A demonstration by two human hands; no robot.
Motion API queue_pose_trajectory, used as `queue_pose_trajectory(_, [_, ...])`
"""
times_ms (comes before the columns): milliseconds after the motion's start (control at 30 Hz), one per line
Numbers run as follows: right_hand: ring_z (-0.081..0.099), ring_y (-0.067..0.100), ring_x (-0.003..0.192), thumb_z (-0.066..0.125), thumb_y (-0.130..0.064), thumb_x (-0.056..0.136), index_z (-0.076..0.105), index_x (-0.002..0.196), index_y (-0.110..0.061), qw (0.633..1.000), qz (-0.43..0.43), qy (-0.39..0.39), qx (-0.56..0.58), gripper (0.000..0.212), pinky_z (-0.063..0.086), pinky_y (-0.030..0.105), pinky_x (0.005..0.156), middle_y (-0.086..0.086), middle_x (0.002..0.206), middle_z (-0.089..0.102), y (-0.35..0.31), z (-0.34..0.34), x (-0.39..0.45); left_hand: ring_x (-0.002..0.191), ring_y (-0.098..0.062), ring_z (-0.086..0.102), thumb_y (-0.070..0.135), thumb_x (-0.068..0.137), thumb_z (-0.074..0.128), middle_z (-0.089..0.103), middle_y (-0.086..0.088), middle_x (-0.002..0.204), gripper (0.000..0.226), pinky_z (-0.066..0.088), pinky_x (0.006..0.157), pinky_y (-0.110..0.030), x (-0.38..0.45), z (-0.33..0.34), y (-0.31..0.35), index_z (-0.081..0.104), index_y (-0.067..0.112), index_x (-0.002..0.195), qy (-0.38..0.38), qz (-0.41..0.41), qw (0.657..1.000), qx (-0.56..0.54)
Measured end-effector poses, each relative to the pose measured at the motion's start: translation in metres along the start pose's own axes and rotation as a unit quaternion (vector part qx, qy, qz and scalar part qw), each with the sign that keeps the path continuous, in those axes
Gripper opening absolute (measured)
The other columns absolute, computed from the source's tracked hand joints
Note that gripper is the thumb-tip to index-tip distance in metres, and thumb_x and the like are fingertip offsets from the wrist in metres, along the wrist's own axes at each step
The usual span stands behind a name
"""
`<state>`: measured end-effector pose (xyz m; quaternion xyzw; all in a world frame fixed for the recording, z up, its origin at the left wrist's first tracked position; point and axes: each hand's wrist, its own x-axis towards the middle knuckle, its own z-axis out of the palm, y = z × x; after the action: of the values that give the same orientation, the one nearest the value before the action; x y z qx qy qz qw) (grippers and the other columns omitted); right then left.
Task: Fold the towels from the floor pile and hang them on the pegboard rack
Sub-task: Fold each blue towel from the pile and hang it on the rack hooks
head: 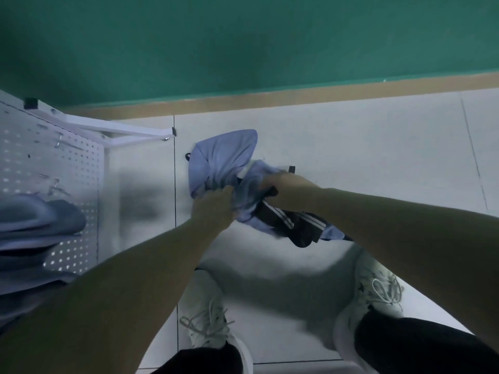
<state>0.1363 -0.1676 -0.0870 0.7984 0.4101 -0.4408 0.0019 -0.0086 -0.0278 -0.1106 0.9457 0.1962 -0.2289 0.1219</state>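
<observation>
No text, label or number can be read anywhere (the picture is blurred).

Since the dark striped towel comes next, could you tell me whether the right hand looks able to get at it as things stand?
Probably yes: the right hand already sits right above the dark towel, with nothing between them. It grips the blue towel, though, so it must let go first.

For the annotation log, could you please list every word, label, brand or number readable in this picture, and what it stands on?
None can be read.
The dark towel carries white stripes only, no letters.
The sneakers show no legible mark.
The pegboard rack bears none.
</observation>
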Motion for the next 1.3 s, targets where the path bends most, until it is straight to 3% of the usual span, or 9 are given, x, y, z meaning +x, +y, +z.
queue_pose_trajectory(167, [0.054,0.025,0.104,0.045,-0.019,0.095,0.065,0.123,-0.029,0.996,-0.015,0.088,0.027,0.036,0.049,0.036,0.086,0.006,0.125,0.062,-0.001,0.005,-0.009,0.098,-0.027,0.063,0.029,0.099,0.056,0.069,-0.005,0.099,0.020,0.048,0.087,-0.035,0.004,0.017,-0.007,0.067,0.014,0.104,0.010,-0.013,0.999,0.044])
queue_pose_trajectory(333, [0.053,0.027,0.125,0.057,-0.027,0.093,0.051,0.141,-0.029,0.995,-0.002,0.067,0.072,0.048,0.044,0.037,0.101,0.003,0.135,0.055,-0.004,-0.003,-0.014,0.071,-0.021,0.052,0.019,0.100,0.044,0.054,0.001,0.074,0.017,0.037,0.060,-0.029,0.002,-0.021,-0.009,0.053,0.014,0.086,0.033,0.011,0.980,-0.197])
queue_pose_trajectory(467, [0.047,0.025,0.129,0.064,-0.021,0.085,0.028,0.152,-0.036,0.978,-0.050,0.132,0.151,0.077,0.043,0.040,0.102,0.001,0.150,0.041,-0.015,-0.031,-0.043,0.078,-0.011,0.049,0.019,0.101,0.050,0.053,0.010,0.086,0.007,0.037,0.074,-0.023,-0.014,-0.083,0.007,0.053,0.023,0.096,0.008,0.054,0.955,-0.291])
queue_pose_trajectory(567, [0.042,0.020,0.134,0.070,-0.019,0.085,0.028,0.153,-0.036,0.966,-0.085,0.147,0.194,0.082,0.039,0.036,0.107,-0.002,0.155,0.036,-0.026,-0.063,-0.074,0.072,-0.018,0.055,0.012,0.097,0.052,0.058,0.013,0.073,0.010,0.044,0.061,-0.021,-0.036,-0.118,0.022,0.061,0.017,0.095,0.033,0.076,0.928,-0.362])
queue_pose_trajectory(700, [0.054,0.020,0.121,0.071,-0.019,0.088,0.063,0.128,-0.017,0.963,-0.112,0.184,0.164,0.041,0.038,0.027,0.103,0.002,0.130,0.060,-0.041,-0.095,-0.115,0.086,-0.012,0.066,0.017,0.094,0.054,0.069,0.017,0.090,0.027,0.055,0.073,-0.032,-0.064,-0.169,0.044,0.062,0.043,0.092,0.056,0.106,0.917,-0.381])
queue_pose_trajectory(800, [0.060,0.017,0.096,0.070,-0.026,0.087,0.065,0.097,-0.026,0.952,-0.075,0.199,0.221,0.011,0.046,0.030,0.084,-0.004,0.099,0.068,-0.044,-0.114,-0.154,0.092,-0.010,0.064,0.019,0.092,0.055,0.069,0.020,0.093,0.026,0.049,0.082,-0.030,-0.088,-0.199,0.061,0.061,0.044,0.091,0.099,0.126,0.914,-0.373])
queue_pose_trajectory(900, [0.056,0.021,0.082,0.069,-0.019,0.086,0.054,0.081,-0.022,0.938,-0.093,0.225,0.248,0.016,0.043,0.035,0.074,0.002,0.082,0.060,-0.047,-0.127,-0.193,0.082,-0.017,0.061,0.034,0.089,0.066,0.067,0.014,0.082,0.005,0.047,0.074,-0.033,-0.111,-0.223,0.070,0.062,0.037,0.089,0.111,0.111,0.921,-0.357])
queue_pose_trajectory(1000, [0.047,0.014,0.070,0.068,-0.008,0.087,0.048,0.075,-0.022,0.925,-0.123,0.249,0.259,0.027,0.038,0.031,0.065,-0.005,0.071,0.052,-0.055,-0.135,-0.227,0.074,-0.018,0.057,0.052,0.073,0.078,0.062,0.010,0.073,0.027,0.045,0.067,-0.034,-0.133,-0.246,0.074,0.058,0.035,0.080,0.095,0.116,0.953,-0.263])
queue_pose_trajectory(1300, [0.038,0.003,0.060,0.059,-0.007,0.092,0.041,0.075,-0.022,0.824,-0.122,0.415,0.367,0.029,0.034,0.019,0.056,-0.007,0.070,0.045,-0.073,-0.150,-0.296,0.063,-0.019,0.054,0.033,0.085,0.071,0.059,0.006,0.064,0.024,0.044,0.061,-0.033,-0.189,-0.268,0.068,0.054,0.023,0.072,0.179,-0.010,0.950,-0.255])
